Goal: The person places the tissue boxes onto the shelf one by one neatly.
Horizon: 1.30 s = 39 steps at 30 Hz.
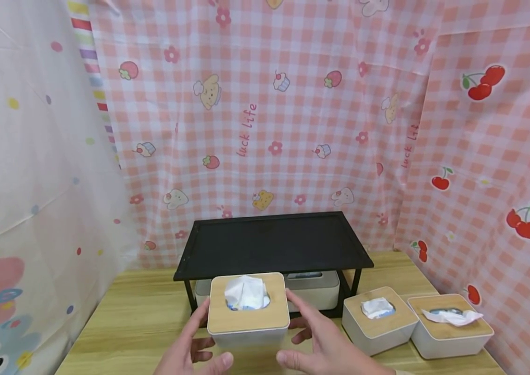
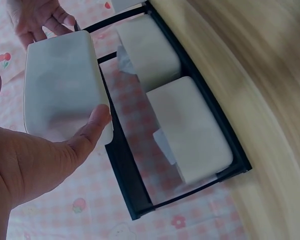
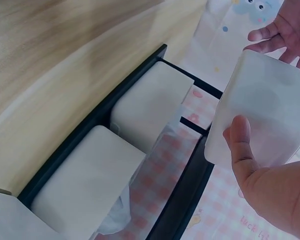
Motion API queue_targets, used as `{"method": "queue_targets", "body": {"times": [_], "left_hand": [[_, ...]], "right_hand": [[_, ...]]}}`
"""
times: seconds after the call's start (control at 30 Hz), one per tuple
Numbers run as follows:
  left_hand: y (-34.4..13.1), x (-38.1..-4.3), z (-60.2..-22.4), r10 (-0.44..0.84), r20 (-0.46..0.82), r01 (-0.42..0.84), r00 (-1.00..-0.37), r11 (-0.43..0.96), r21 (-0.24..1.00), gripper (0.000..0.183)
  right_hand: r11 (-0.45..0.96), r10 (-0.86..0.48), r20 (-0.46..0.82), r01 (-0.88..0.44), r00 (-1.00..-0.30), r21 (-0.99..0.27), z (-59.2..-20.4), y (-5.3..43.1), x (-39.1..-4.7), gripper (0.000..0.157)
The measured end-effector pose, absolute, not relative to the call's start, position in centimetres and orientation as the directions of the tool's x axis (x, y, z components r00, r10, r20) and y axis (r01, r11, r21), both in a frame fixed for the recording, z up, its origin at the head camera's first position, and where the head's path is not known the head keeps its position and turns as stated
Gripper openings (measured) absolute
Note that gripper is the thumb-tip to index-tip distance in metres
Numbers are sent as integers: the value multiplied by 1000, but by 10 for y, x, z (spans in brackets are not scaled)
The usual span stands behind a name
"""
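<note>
A tissue box [image 1: 220,317] with a white body and a wood-look lid is held in the air in front of the black rack; white tissue [image 1: 246,292] pokes from its oval slot. My left hand [image 1: 192,346] grips its left side, and my right hand [image 1: 318,333] grips the right side. The left wrist view shows the box's pale underside [image 2: 62,85], with a thumb [image 2: 97,120] against its edge. From the right wrist, another thumb [image 3: 240,135] presses on the box's white body [image 3: 270,105]. Some fingertips are hidden behind the box.
The black rack [image 1: 274,245] stands on the wood-grain table [image 1: 120,323], with two more tissue boxes [image 2: 195,130] beneath its top. To the right sit two tissue boxes [image 1: 382,333] [image 1: 452,341] side by side. Patterned cloth [image 1: 293,120] hangs behind and at both sides.
</note>
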<state>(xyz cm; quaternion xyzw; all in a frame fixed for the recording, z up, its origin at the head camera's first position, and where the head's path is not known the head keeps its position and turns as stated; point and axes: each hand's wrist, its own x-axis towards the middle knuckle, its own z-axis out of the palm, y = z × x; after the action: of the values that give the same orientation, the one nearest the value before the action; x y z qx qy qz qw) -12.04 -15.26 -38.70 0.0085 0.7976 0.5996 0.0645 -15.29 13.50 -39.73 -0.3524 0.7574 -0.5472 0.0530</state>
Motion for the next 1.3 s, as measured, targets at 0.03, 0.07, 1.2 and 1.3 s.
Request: {"method": "queue_targets", "body": {"times": [0.03,0.07,1.2,1.3], "left_hand": [[-153,-121,-385,88,-97,-69,-991,285,956,96],[-153,-121,-384,86,-100,-72,-991,287,955,96],[-161,-161,-336,127,89,124,-988,307,944,93],[-162,-171,-335,129,82,118,-988,302,946,90]], "right_hand": [[147,-592,324,-494,-738,-857,-397,134,-154,90],[139,-592,339,-507,-731,-850,-396,134,-154,90],[330,-472,215,-398,-855,-856,-346,110,-196,98],[337,-484,191,-383,-854,-860,-345,108,-206,96]]}}
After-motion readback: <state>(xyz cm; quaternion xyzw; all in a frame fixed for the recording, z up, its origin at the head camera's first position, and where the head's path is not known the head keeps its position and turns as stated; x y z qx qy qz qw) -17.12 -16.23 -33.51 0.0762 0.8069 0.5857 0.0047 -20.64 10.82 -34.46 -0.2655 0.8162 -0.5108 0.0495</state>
